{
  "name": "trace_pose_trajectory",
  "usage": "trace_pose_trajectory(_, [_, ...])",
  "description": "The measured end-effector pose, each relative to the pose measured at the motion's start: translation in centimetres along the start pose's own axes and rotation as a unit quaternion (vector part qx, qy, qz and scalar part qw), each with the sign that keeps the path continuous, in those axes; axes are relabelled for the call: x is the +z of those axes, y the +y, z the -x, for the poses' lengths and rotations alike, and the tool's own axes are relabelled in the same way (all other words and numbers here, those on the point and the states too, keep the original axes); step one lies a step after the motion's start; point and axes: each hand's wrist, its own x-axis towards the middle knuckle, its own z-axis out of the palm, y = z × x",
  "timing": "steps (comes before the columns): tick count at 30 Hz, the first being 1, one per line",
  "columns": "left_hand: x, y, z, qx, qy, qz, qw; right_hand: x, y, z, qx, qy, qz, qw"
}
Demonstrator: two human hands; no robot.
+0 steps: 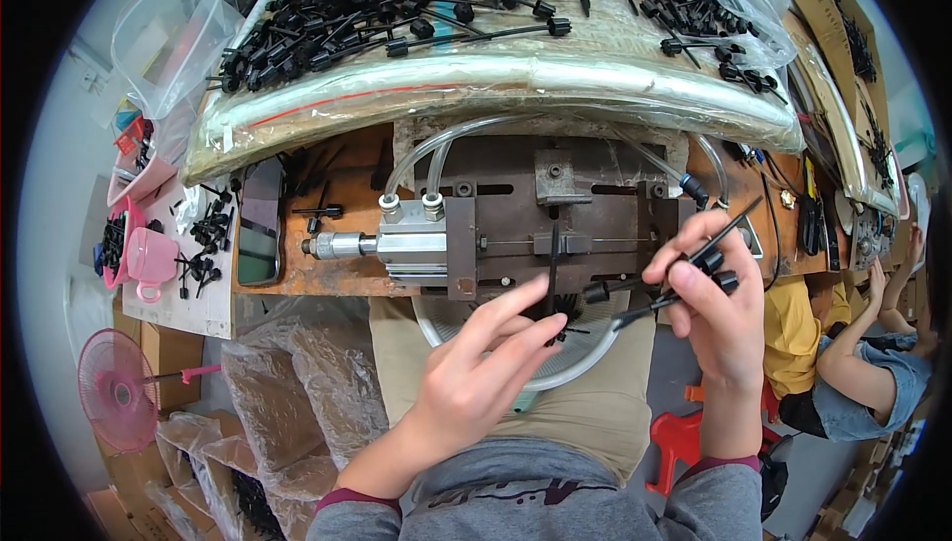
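My left hand (474, 374) pinches a slim black plastic stem (553, 265) between thumb and fingers, upright in the picture over the front of the metal fixture. My right hand (719, 315) is closed on several black plastic stems with ribbed knob ends (712, 261), which point different ways. Between and behind my hands is the dark steel fixture (511, 166), with a silver air cylinder (428, 243) at its left and a thin rod across its middle. Below it, over my lap, a round, pale-rimmed basin (585, 362) holds black parts, partly hidden by my hands.
A heap of black stems (397, 5) lies on a plastic-wrapped board behind the fixture. Clear hoses arch over the fixture. A phone (260, 224) and pink cup (151, 255) are at left, with a pink fan (117, 390) below. Another person (853, 362) sits at right.
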Motion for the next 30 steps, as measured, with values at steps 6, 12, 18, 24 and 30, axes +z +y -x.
trace_pose_trajectory(6, [2.4, -1.2, -0.2, 0.054, -0.061, -0.166, 0.983, -0.9, 0.2, 1.3, 0.048, -0.053, -0.008, 0.997])
trace_pose_trajectory(12, [2.5, -1.1, -1.6, 0.051, -0.072, -0.206, 0.975, -0.5, 0.7, 2.0, 0.087, -0.043, 0.012, 0.995])
trace_pose_trajectory(18, [2.5, -1.1, -1.5, 0.035, -0.076, -0.197, 0.977, -0.7, 1.6, 2.3, 0.117, -0.046, 0.025, 0.992])
trace_pose_trajectory(24, [1.6, -0.3, -1.5, 0.016, -0.054, -0.013, 0.998, -0.6, 2.4, 2.7, 0.122, -0.028, 0.076, 0.989])
trace_pose_trajectory(30, [1.1, 0.3, -1.4, 0.019, -0.068, 0.077, 0.995, -0.1, 2.6, 2.5, 0.127, -0.114, 0.133, 0.976])
